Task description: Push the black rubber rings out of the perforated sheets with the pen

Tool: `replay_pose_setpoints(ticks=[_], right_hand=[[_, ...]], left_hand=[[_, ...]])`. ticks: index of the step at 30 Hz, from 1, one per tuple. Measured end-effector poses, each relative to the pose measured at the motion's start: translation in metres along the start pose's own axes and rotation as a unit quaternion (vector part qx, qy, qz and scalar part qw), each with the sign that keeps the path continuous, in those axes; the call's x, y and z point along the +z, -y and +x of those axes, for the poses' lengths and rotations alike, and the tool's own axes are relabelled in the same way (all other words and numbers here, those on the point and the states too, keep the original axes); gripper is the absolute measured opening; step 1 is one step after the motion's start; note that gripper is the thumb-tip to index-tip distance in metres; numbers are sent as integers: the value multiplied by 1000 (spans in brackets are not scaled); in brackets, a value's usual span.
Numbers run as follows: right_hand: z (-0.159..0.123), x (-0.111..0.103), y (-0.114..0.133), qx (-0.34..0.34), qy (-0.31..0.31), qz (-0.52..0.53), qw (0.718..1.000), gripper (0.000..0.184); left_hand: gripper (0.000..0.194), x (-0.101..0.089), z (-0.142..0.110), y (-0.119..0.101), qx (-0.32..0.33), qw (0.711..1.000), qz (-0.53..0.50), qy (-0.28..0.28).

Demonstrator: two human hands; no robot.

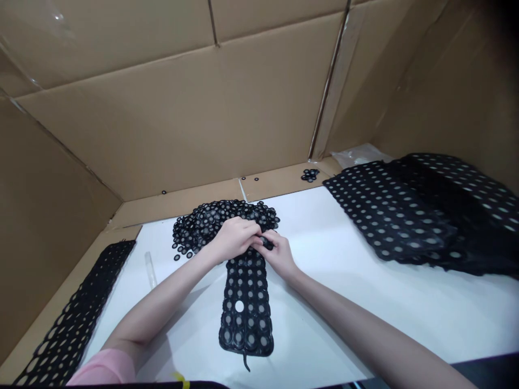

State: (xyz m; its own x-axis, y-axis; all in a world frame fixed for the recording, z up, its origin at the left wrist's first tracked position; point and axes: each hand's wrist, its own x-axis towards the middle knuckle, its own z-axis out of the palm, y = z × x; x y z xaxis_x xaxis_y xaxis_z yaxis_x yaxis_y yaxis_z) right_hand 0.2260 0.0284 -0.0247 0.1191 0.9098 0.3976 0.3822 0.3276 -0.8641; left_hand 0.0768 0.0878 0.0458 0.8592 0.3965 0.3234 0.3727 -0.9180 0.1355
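A narrow black rubber strip (245, 292) with rows of round grey-centred rings lies lengthwise in front of me; one cell near its middle shows bright white. Its far end runs up under both hands. My right hand (279, 254) is closed in a pinch around a dark, curled-up bit of that far end. Fingertips together, my left hand (237, 236) meets the right one there; what lies between its fingers is hidden. Just behind and left of the hands is a heap of loose black rings (206, 219), partly covered by the left hand.
Large black ring sheets (389, 210) are stacked on the right, beside a clear plastic bag (359, 155). At the left lies a perforated black sheet (87, 302), near a clear narrow tube (150, 269). A small ring cluster (310, 174) sits by the cardboard wall (182, 119).
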Motion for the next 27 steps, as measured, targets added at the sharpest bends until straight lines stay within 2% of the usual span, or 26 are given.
replay_pose_setpoints(ticks=[5,9,12,19,27], right_hand=[[1,1,-2,26,-2,35,999,18],[1,1,-1,32,7,43,999,21],[1,1,0,28,13,46,998,24],[0,3,0,6,29,39,999,22],[1,3,-1,45,17,39,998,29]], left_hand=[[27,18,-2,-6,2,995,71,-74],[29,24,-4,-10,-5,989,99,-111],[27,26,-4,-9,-18,990,78,-119],[27,24,-2,1,-50,995,-8,-91],[22,-2,-1,15,-1,992,-127,16]])
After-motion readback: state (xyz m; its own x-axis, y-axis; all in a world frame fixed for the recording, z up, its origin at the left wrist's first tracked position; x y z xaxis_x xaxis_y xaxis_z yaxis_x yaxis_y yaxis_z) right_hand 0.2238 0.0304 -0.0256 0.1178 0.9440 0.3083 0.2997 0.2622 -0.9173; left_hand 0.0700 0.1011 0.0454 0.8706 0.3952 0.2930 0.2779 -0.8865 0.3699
